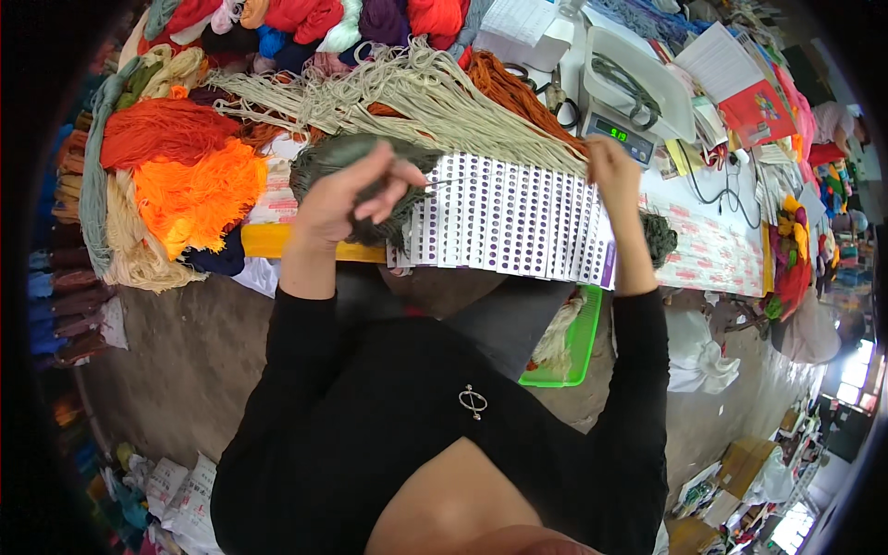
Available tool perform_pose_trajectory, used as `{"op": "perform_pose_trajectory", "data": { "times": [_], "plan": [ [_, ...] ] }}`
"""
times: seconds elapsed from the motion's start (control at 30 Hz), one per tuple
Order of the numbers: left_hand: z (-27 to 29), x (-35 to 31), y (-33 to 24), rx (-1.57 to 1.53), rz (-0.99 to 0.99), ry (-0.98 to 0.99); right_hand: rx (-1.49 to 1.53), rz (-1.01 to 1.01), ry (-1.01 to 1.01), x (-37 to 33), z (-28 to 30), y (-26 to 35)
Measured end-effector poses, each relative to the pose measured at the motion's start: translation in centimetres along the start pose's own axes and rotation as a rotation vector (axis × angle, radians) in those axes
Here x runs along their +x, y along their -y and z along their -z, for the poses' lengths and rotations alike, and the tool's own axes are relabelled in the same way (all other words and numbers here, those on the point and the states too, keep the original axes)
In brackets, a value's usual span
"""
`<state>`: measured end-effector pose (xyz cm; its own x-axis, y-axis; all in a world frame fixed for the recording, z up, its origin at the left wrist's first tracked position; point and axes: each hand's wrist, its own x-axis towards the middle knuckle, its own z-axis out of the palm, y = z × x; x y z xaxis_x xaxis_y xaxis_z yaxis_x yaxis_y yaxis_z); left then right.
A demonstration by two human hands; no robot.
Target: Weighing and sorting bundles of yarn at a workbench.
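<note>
My left hand [356, 190], a little blurred, is closed with its fingertips pinching a thin dark yarn strand [453, 181]. The strand runs to the right over white cards [509, 222] with rows of small dark dots. Beneath and around this hand lies a loose dark grey-green yarn bundle [319, 159]. My right hand [612, 166] is closed too, raised at the right end of the cards; what its fingers hold is too small to make out. Just behind the cards stretches a pale grey-green yarn hank [416, 102], tapering toward my right hand.
Rust-brown yarn [509, 88] lies behind the pale hank. A scale [622, 139] with a lit display carries a white tray [638, 60] holding dark yarn. Bright orange yarn [199, 199] is heaped at left. A green basket [583, 342] stands below the table edge.
</note>
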<state>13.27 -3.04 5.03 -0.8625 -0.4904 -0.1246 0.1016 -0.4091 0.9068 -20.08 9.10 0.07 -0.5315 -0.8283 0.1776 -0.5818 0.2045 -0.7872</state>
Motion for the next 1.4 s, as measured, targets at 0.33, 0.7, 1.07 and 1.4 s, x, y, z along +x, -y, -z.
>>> {"op": "perform_pose_trajectory", "data": {
  "times": [0.33,0.7,1.07,1.4],
  "plan": [
    [0.6,-0.5,1.2,-0.657,-0.434,0.189,-0.139,-0.174,-0.105,9.2,2.4,-12.4],
    [-0.1,1.8,2.0,-0.687,-0.277,0.115,0.238,0.01,1.12,-7.1,-3.8,9.2],
    [-4.6,0.0,2.2,-0.291,-0.079,0.202,0.648,-0.35,0.699,-4.9,-1.8,9.6],
    [-5.0,0.9,5.5,-0.102,0.217,0.137,0.501,-0.395,0.681,-5.6,-1.9,11.6]
  ]
}}
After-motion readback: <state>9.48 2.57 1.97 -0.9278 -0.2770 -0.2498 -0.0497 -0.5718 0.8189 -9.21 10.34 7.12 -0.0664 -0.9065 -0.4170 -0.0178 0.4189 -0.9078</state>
